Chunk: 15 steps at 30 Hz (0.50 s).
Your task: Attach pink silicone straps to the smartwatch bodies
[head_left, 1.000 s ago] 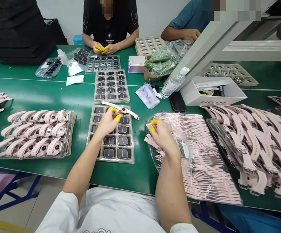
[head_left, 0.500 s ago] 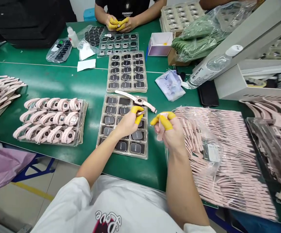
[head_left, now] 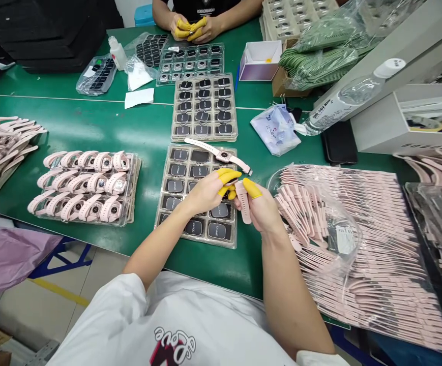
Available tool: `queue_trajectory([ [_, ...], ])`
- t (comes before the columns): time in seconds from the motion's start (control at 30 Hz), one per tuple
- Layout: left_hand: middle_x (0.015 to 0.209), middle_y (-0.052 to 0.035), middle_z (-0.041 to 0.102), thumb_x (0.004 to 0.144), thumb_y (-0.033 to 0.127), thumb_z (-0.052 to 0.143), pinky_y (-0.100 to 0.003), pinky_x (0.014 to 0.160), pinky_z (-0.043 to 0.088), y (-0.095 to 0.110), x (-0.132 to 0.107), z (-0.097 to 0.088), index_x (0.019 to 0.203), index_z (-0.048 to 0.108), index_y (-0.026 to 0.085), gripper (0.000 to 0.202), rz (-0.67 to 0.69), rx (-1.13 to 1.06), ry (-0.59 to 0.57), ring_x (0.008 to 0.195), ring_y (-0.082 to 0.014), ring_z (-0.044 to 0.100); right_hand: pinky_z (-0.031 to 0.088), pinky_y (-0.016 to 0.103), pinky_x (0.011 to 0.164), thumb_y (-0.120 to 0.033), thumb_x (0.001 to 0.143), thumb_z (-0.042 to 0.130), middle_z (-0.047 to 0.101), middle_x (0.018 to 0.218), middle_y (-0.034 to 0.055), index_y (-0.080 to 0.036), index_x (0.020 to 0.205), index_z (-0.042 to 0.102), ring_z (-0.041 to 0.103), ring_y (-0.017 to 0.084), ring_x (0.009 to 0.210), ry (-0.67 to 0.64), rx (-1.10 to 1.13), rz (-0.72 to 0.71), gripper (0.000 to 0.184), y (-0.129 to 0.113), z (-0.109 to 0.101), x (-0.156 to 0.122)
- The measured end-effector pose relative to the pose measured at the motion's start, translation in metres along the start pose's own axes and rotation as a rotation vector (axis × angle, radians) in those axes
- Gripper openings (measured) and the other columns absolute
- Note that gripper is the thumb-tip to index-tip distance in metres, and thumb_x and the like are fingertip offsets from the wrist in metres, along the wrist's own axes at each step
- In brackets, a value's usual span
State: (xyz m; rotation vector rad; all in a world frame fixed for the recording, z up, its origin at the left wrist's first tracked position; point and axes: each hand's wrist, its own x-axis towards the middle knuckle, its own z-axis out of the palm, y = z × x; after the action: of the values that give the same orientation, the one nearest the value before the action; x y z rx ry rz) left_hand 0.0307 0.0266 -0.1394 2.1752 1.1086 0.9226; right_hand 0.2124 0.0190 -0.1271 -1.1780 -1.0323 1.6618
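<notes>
My left hand (head_left: 210,193), with yellow finger cots, pinches a small watch case (head_left: 233,181) that its fingers mostly cover. A pink watch strap (head_left: 244,206) hangs from my right hand (head_left: 262,204), whose yellow-tipped thumb and fingers press its upper end against the case. Both hands meet over the right side of a clear tray (head_left: 235,231) of dark square watch faces. Just beyond my fingers, a watch with a pink band (head_left: 224,155) lies across the tray's far right corner.
Finished pink watches (head_left: 91,185) stand on a tray at left. Right of my hands lie many pink straps (head_left: 377,244) in clear plastic. Ahead is another watch-face tray (head_left: 204,104); a water bottle (head_left: 352,96) leans at right. Across the table, a co-worker's yellow-tipped hands (head_left: 192,29) hold something small.
My right hand has moved left with the strap, and my left hand slightly right, so the two now meet. The view has shifted slightly.
</notes>
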Motion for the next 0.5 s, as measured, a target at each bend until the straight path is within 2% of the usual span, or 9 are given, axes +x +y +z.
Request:
queue_trajectory([
  [0.17,0.147,-0.0134,0.059,0.092,0.004,0.039,-0.047,0.120,0.048,-0.005,-0.003,0.005,0.147,0.049,0.019,0.059,0.025,0.091,-0.053,0.145,-0.0256,0.051,0.033,0.023,0.042,-0.075,0.078,0.078,0.050,0.061,-0.0045,-0.022,0.083,0.061,0.042,0.010,0.048,0.001,-0.040,-0.040,0.056,0.001,0.003,0.000],
  [0.33,0.143,-0.0191,0.059,0.089,0.001,0.040,-0.051,0.118,0.049,-0.003,-0.005,0.009,0.146,0.048,0.014,0.060,0.021,0.210,-0.169,0.144,-0.0318,0.051,0.031,0.021,0.042,-0.066,0.070,0.088,0.053,0.060,-0.0051,-0.022,0.080,0.059,0.040,0.008,0.046,0.062,0.000,-0.006,0.054,0.006,0.000,0.006],
  [0.43,0.149,-0.0211,0.054,0.084,-0.002,0.038,-0.052,0.122,0.045,-0.001,-0.005,0.016,0.154,0.037,0.011,0.071,0.027,0.175,-0.157,0.147,-0.0322,0.047,0.032,0.020,0.043,-0.063,0.072,0.088,0.051,0.056,-0.0065,-0.021,0.086,0.062,0.041,0.008,0.046,0.028,0.046,0.036,0.051,0.006,-0.003,0.006],
  [0.5,0.152,-0.0204,0.051,0.084,-0.001,0.038,-0.053,0.123,0.043,-0.001,-0.003,0.021,0.159,0.029,0.013,0.077,0.018,0.119,-0.131,0.149,-0.0323,0.045,0.032,0.019,0.043,-0.059,0.071,0.090,0.050,0.056,-0.0069,-0.021,0.089,0.064,0.042,0.008,0.047,0.005,0.061,0.062,0.049,0.004,-0.003,0.006],
])
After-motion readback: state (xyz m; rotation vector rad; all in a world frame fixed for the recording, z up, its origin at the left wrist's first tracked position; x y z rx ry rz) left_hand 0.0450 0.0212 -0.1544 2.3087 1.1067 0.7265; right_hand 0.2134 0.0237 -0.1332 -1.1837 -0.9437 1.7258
